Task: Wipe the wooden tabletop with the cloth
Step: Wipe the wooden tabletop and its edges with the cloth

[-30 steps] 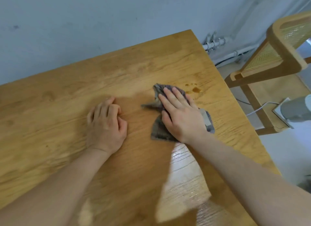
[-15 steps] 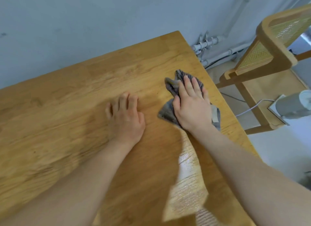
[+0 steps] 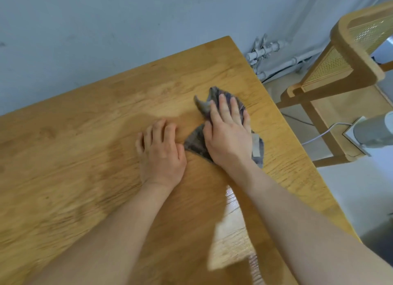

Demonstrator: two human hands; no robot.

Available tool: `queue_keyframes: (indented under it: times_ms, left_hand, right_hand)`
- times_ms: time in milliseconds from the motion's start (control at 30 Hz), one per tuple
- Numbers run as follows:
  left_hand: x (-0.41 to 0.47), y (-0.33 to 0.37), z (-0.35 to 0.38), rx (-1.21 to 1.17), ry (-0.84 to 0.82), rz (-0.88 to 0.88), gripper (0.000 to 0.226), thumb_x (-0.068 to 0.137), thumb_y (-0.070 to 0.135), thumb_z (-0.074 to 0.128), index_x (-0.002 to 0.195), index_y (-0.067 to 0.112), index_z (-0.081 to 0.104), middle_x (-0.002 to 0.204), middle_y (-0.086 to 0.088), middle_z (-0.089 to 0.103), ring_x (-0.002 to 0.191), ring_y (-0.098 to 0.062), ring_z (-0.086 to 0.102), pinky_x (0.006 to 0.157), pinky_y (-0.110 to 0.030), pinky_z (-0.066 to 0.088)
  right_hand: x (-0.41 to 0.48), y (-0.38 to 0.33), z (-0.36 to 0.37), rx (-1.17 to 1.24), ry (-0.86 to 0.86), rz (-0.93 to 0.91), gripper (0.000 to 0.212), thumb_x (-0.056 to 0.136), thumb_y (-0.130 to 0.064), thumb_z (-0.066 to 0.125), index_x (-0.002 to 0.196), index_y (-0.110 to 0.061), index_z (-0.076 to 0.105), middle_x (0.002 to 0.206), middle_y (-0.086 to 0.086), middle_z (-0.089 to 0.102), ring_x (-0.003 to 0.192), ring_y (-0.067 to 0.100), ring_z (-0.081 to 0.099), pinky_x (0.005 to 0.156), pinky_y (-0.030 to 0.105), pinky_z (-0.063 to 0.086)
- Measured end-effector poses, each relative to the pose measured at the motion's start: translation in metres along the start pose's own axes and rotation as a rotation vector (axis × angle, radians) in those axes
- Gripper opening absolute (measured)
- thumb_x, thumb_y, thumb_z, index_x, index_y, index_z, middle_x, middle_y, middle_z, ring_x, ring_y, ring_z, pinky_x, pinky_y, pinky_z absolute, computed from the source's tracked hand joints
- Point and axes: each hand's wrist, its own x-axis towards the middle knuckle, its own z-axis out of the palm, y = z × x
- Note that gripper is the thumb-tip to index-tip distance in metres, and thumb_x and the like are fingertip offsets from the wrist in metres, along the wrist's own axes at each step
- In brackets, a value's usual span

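Note:
A crumpled grey cloth (image 3: 196, 143) lies on the wooden tabletop (image 3: 85, 157) near its right edge. My right hand (image 3: 227, 134) presses flat on the cloth with its fingers stretched out, covering most of it. Cloth shows beyond the fingertips and on both sides of the palm. A pale label on the cloth sticks out to the right of my wrist. My left hand (image 3: 161, 153) rests palm down on the bare wood just left of the cloth, fingers loosely curled, holding nothing.
The table's far edge meets a grey wall (image 3: 127, 29). Off the right edge stands a wooden chair with a cane back (image 3: 331, 70), with pipes (image 3: 265, 49) along the wall behind. A grey device (image 3: 374, 131) with a white cable sits at the far right.
My right hand has slid the cloth from the right edge back a little toward the left. My left hand stays flat beside it, now nearly touching the cloth.

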Motion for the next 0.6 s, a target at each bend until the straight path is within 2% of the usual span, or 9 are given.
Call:
queue_keyframes:
  times_ms: [100, 167, 200, 300, 367, 400, 433, 500, 600]
  left_hand:
    - [-0.002, -0.001, 0.000, -0.013, 0.011, 0.010, 0.046, 0.081, 0.028, 0.030, 0.119, 0.018, 0.054, 0.136, -0.007, 0.049, 0.126, -0.030, 0.040, 0.107, -0.055, 0.029]
    - [-0.002, -0.002, 0.000, -0.034, 0.015, 0.006, 0.043, 0.083, 0.027, 0.031, 0.119, 0.019, 0.054, 0.137, -0.006, 0.048, 0.126, -0.029, 0.040, 0.108, -0.054, 0.028]
    - [-0.002, -0.002, 0.001, -0.039, 0.017, 0.004, 0.041, 0.084, 0.027, 0.032, 0.118, 0.020, 0.054, 0.137, -0.006, 0.048, 0.127, -0.028, 0.039, 0.108, -0.054, 0.028]
    - [-0.001, -0.002, 0.002, -0.034, 0.032, -0.001, 0.039, 0.084, 0.026, 0.034, 0.117, 0.020, 0.053, 0.136, -0.006, 0.048, 0.126, -0.027, 0.038, 0.109, -0.052, 0.027]
    - [0.000, -0.002, 0.003, -0.031, 0.027, 0.001, 0.039, 0.084, 0.027, 0.032, 0.116, 0.020, 0.053, 0.135, -0.006, 0.048, 0.125, -0.028, 0.039, 0.109, -0.052, 0.026]
    - [0.001, -0.002, 0.003, -0.028, 0.020, 0.001, 0.040, 0.083, 0.027, 0.032, 0.117, 0.019, 0.053, 0.135, -0.006, 0.048, 0.125, -0.029, 0.040, 0.109, -0.053, 0.026]
    - [0.002, -0.002, 0.003, -0.022, 0.012, -0.002, 0.041, 0.083, 0.028, 0.032, 0.117, 0.019, 0.053, 0.135, -0.007, 0.048, 0.125, -0.030, 0.041, 0.109, -0.053, 0.026]
    - [0.002, -0.002, 0.002, -0.008, 0.005, -0.003, 0.042, 0.082, 0.029, 0.033, 0.117, 0.018, 0.053, 0.135, -0.009, 0.048, 0.124, -0.032, 0.042, 0.107, -0.054, 0.028]
    - [-0.001, -0.001, 0.002, -0.011, 0.001, 0.005, 0.043, 0.082, 0.029, 0.033, 0.119, 0.017, 0.053, 0.135, -0.009, 0.048, 0.124, -0.032, 0.041, 0.107, -0.055, 0.028]
  right_hand:
    - [-0.052, -0.011, 0.004, -0.020, 0.011, -0.233, 0.052, 0.098, -0.039, 0.034, 0.145, -0.020, 0.044, 0.156, 0.001, 0.034, 0.146, 0.021, 0.024, 0.118, 0.047, 0.021]
    - [-0.071, 0.008, 0.001, -0.002, -0.036, -0.354, 0.050, 0.097, -0.040, 0.037, 0.142, -0.022, 0.048, 0.153, -0.002, 0.038, 0.145, 0.018, 0.028, 0.118, 0.045, 0.023]
    - [-0.066, 0.023, -0.001, -0.005, -0.043, -0.355, 0.050, 0.096, -0.041, 0.038, 0.142, -0.023, 0.048, 0.153, -0.003, 0.038, 0.145, 0.017, 0.028, 0.118, 0.044, 0.023]
    - [-0.020, 0.054, -0.011, -0.055, 0.043, -0.075, 0.054, 0.097, -0.042, 0.032, 0.146, -0.022, 0.042, 0.157, 0.001, 0.032, 0.147, 0.020, 0.022, 0.118, 0.046, 0.018]
    - [0.011, 0.048, -0.010, -0.060, 0.060, 0.114, 0.054, 0.099, -0.042, 0.028, 0.149, -0.023, 0.034, 0.160, 0.003, 0.022, 0.149, 0.024, 0.013, 0.119, 0.049, 0.011]
    - [0.020, 0.037, -0.008, -0.056, 0.054, 0.145, 0.053, 0.099, -0.042, 0.027, 0.150, -0.025, 0.032, 0.161, 0.004, 0.018, 0.149, 0.025, 0.009, 0.119, 0.050, 0.008]
    - [0.023, 0.023, -0.005, -0.053, 0.037, 0.119, 0.052, 0.100, -0.042, 0.028, 0.150, -0.028, 0.031, 0.162, 0.003, 0.016, 0.150, 0.025, 0.008, 0.119, 0.050, 0.006]
    - [0.014, -0.001, -0.001, -0.061, -0.014, -0.057, 0.051, 0.099, -0.042, 0.029, 0.150, -0.033, 0.031, 0.162, 0.001, 0.018, 0.149, 0.024, 0.009, 0.118, 0.050, 0.007]
    - [-0.019, 0.008, -0.002, -0.061, -0.067, -0.319, 0.050, 0.098, -0.044, 0.030, 0.146, -0.033, 0.040, 0.158, -0.003, 0.028, 0.148, 0.020, 0.019, 0.117, 0.047, 0.015]
